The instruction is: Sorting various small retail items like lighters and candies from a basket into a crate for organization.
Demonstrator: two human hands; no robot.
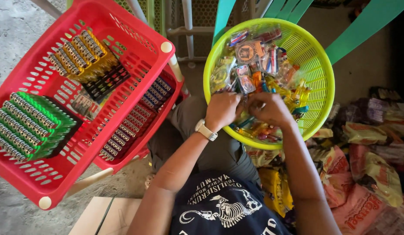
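A round lime-green basket rests on my lap, full of small plastic-wrapped items and coloured lighters. Both hands are inside it near its front rim, close together. My left hand, with a white wristwatch on the wrist, has its fingers curled around something small among the items. My right hand touches it, fingers bent on the same spot. What they grip is hidden by the fingers.
A red plastic rack at the left holds trays of green lighters and yellow lighters; a lower shelf holds dark ones. Bags of packaged goods lie at the right. Green chair slats stand behind the basket.
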